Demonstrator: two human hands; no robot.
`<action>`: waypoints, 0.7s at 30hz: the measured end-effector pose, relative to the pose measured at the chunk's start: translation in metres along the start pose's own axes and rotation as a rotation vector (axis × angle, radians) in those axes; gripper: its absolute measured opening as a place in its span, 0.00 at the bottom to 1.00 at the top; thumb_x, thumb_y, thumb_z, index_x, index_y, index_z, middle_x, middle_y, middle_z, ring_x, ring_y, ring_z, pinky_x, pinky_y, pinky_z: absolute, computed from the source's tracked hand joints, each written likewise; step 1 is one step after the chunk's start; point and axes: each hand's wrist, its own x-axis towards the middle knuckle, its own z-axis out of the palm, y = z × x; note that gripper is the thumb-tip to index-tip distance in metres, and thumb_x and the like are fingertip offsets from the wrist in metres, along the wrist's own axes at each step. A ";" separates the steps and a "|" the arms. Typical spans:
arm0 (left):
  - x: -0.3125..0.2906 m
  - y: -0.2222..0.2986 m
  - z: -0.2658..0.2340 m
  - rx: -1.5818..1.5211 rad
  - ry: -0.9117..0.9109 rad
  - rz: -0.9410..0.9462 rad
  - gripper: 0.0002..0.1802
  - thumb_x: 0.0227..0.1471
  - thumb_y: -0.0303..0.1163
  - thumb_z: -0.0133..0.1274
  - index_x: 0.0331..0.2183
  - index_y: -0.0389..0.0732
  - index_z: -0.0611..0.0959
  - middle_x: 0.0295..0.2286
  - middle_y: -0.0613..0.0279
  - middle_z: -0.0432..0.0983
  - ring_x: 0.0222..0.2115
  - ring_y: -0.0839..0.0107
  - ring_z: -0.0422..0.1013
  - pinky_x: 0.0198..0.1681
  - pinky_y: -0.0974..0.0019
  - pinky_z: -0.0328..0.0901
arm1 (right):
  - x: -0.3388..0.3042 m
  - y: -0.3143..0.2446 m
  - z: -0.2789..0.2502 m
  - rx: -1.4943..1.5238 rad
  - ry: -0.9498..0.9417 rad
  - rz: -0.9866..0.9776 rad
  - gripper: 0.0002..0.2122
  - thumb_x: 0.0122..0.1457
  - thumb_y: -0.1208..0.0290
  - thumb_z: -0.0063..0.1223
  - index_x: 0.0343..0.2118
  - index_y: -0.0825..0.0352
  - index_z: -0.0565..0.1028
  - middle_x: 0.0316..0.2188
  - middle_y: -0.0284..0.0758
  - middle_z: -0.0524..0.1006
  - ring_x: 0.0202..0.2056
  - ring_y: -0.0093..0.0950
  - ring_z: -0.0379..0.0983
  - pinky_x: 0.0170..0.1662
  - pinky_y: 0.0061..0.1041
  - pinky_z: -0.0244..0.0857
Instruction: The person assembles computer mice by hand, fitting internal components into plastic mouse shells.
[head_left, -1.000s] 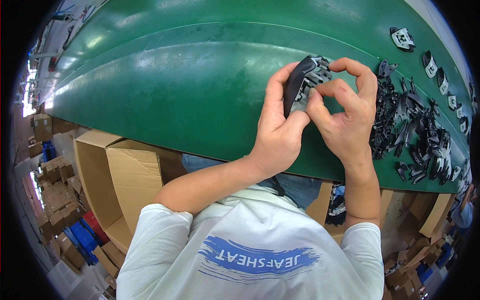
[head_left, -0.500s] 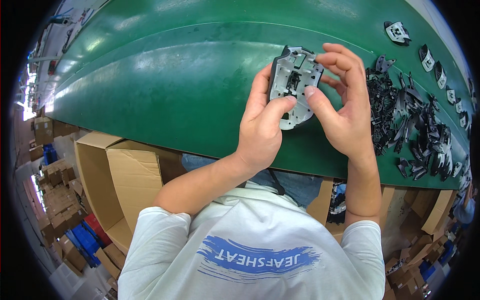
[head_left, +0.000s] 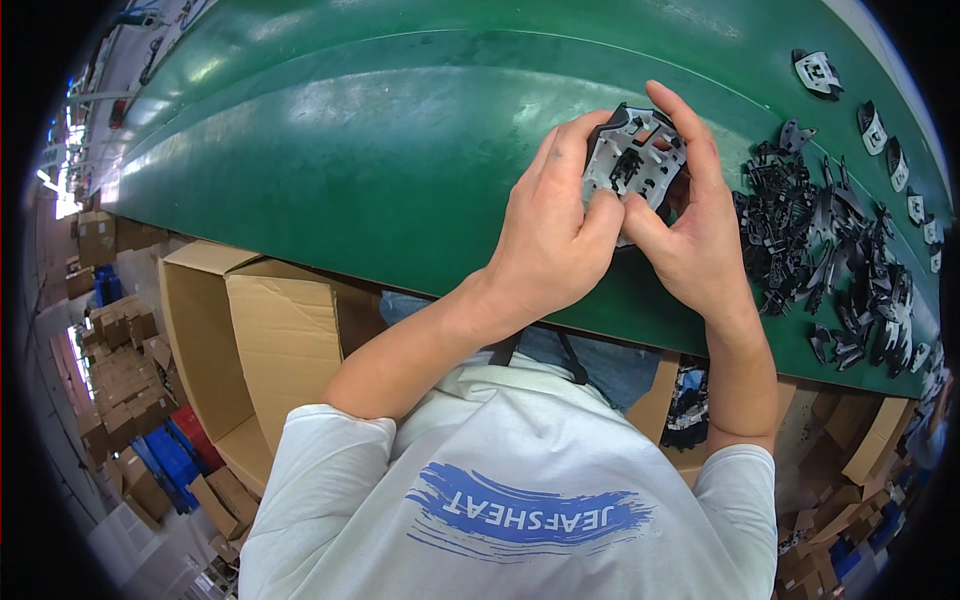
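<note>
Above the green worktop (head_left: 400, 170) I hold what looks like a computer mouse shell (head_left: 652, 150), its pale ribbed inside turned up and its outer rim black. A small black part (head_left: 627, 168) sits in the middle of that inside. My left hand (head_left: 555, 225) is wrapped round the shell's left side, its thumb pressing on the near part of the inside. My right hand (head_left: 705, 235) grips the right side, with its thumb beside the left one and its index finger up along the far edge. The thumbs hide the shell's near end.
On the right lies a heap of small black plastic parts (head_left: 785, 220), with dark curved pieces (head_left: 850, 300) next to it. Several similar pale-and-black shells (head_left: 818, 72) stand in a row along the far right. An open cardboard box (head_left: 285, 330) stands below the bench's near edge at left.
The shell has shifted right and tilted. Both thumbs have come together on its near part, and my right fingers, earlier loosely curled beside it, now reach round its side.
</note>
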 end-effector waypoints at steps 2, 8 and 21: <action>0.000 -0.003 0.000 0.033 0.008 0.023 0.33 0.57 0.20 0.47 0.64 0.29 0.68 0.54 0.39 0.74 0.53 0.48 0.75 0.60 0.52 0.68 | -0.001 0.002 -0.001 0.001 -0.022 0.035 0.37 0.57 0.80 0.58 0.72 0.63 0.63 0.57 0.41 0.75 0.49 0.30 0.79 0.51 0.30 0.75; -0.003 -0.009 0.001 -0.045 0.000 0.073 0.37 0.57 0.17 0.45 0.68 0.31 0.62 0.58 0.38 0.71 0.57 0.51 0.72 0.63 0.53 0.65 | -0.001 0.000 0.000 0.020 -0.053 0.067 0.36 0.58 0.79 0.57 0.72 0.65 0.60 0.57 0.43 0.74 0.50 0.33 0.80 0.51 0.32 0.75; -0.005 -0.014 0.005 0.013 -0.016 0.264 0.39 0.55 0.13 0.43 0.68 0.34 0.61 0.52 0.39 0.67 0.48 0.47 0.70 0.57 0.50 0.66 | -0.006 -0.001 -0.001 -0.106 -0.071 -0.081 0.35 0.59 0.82 0.56 0.71 0.68 0.59 0.63 0.47 0.69 0.55 0.43 0.79 0.58 0.37 0.74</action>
